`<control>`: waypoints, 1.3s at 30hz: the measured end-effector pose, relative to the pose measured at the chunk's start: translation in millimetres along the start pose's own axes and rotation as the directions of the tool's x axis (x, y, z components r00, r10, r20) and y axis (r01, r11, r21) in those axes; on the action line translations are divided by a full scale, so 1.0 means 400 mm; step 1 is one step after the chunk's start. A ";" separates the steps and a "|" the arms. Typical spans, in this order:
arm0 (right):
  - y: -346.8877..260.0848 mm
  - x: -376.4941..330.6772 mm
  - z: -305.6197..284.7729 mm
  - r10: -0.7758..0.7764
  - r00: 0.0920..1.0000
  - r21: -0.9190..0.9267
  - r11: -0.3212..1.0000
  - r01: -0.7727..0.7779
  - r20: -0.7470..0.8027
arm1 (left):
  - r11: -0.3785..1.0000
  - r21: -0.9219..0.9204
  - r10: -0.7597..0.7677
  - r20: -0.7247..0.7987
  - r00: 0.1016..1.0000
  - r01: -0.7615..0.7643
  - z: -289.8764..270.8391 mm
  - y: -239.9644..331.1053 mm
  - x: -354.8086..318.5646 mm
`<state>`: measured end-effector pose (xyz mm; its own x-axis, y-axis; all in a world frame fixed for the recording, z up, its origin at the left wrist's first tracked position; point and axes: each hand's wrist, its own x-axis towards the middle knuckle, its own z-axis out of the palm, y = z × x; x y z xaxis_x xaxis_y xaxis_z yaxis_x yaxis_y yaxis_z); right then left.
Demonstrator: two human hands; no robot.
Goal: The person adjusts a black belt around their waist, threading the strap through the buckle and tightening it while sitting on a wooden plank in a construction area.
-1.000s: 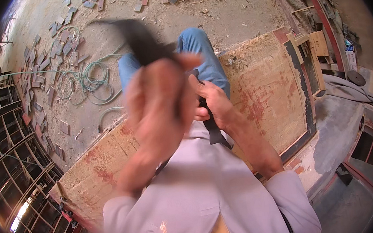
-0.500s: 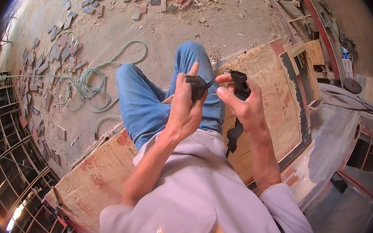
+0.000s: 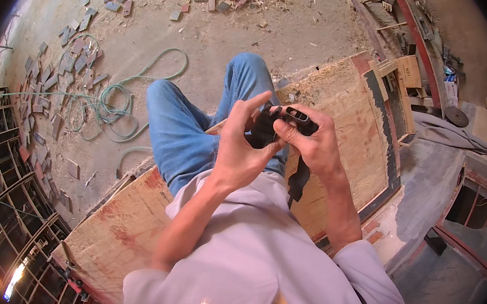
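Note:
Above my lap, my left hand (image 3: 235, 156) is closed round a dark black strap piece (image 3: 261, 130), its index finger stretched out. Close beside it, my right hand (image 3: 319, 147) grips a black buckle-like piece (image 3: 302, 121) with a slot-shaped opening in its end. The two black pieces are nearly together; whether they touch is hidden by the fingers. From below my right hand a black strap (image 3: 299, 182) hangs down beside my shirt.
I sit on a worn wooden board (image 3: 343, 135). Ahead lie a coiled green hose (image 3: 113, 109) and scattered small flat blocks (image 3: 74, 63). A metal grid (image 3: 17, 196) stands at left; at right are a red-edged frame (image 3: 415, 33) and grey cloth (image 3: 455, 134).
My hands have come together, bringing the two black pieces close to each other. The right-hand piece has tipped so that its open end shows more.

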<state>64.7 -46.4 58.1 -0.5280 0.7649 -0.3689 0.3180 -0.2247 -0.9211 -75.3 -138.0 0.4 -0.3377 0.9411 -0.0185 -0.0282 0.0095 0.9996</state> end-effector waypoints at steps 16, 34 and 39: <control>-0.011 -0.022 0.010 -0.012 0.995 -0.264 0.964 0.038 0.098 | 0.932 0.294 0.292 -0.265 0.919 -0.211 -0.048 -0.006 -0.004; -0.007 0.030 0.004 0.302 0.942 0.283 0.900 -0.332 0.143 | 0.964 -0.246 -0.087 0.077 0.993 0.103 -0.078 0.052 -0.021; 0.006 0.027 0.002 0.259 0.963 0.396 0.878 -0.268 0.077 | 0.949 -0.283 -0.109 0.118 0.987 0.138 -0.062 0.037 -0.027</control>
<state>59.0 -39.3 51.7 -0.4864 0.6322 -0.6032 0.1088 -0.6412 -0.7597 -95.3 -156.5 14.9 -0.2196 0.9677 -0.1242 -0.3393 0.0436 0.9397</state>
